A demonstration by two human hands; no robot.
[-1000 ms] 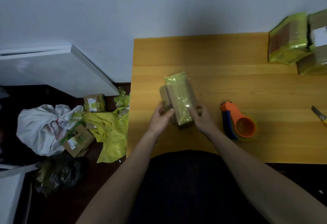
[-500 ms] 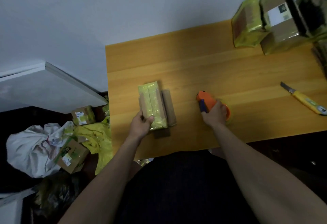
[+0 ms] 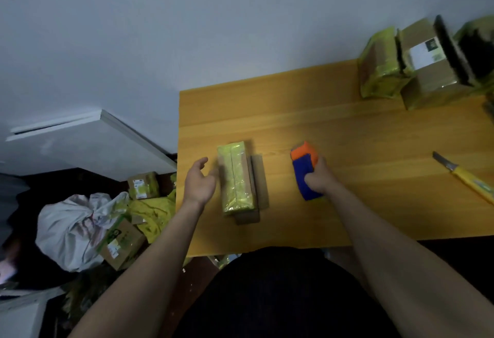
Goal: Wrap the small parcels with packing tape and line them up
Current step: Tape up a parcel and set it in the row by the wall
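Note:
A small cardboard parcel (image 3: 236, 177) with yellow-green tape over its top lies on the wooden table (image 3: 347, 134), long side pointing away from me. Just left of it hovers my left hand (image 3: 200, 180), fingers loosely spread, holding nothing and a little apart from the parcel. To the right, my right hand (image 3: 319, 177) grips the orange and blue tape dispenser (image 3: 304, 166) and holds it tilted just above the tabletop.
Several taped parcels (image 3: 382, 62) and a brown box (image 3: 430, 70) stand at the table's far right corner. A yellow-handled knife (image 3: 465, 177) lies at the right edge. On the floor to the left are a white bag (image 3: 69, 228), small boxes (image 3: 143, 185) and yellow wrapping.
My left hand has let go of the parcel and opened beside it. My right hand has closed around the tape dispenser and lifted it. The view has shifted.

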